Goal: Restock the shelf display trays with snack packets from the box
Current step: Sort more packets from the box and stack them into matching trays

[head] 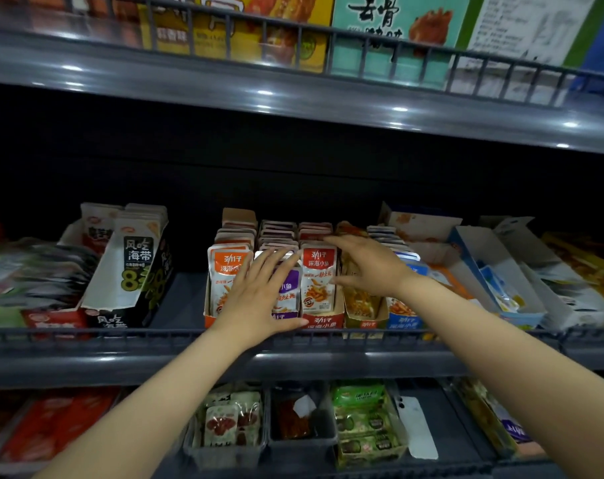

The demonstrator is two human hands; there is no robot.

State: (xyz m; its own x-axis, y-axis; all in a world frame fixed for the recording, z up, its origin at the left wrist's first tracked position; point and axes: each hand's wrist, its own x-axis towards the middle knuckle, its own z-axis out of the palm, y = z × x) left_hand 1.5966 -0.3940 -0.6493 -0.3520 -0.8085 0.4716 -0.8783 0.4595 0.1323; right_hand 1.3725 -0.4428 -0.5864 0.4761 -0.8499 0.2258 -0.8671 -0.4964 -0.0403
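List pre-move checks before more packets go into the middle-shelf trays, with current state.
1. Left hand free: ok, flat on the purple packets, nothing held.
2. Right hand free: ok, fingers spread over the red packets.
3. Red row upright: ok.
4. Room in orange tray: not ok, looks full.
5. Supply box in view: not ok.
6. Blue tray fill: cannot tell, arm hides it.

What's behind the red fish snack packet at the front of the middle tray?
Behind the red packet a row of similar packets stands upright, only top edges showing. The right hand covers part of the row; their fronts are hidden.
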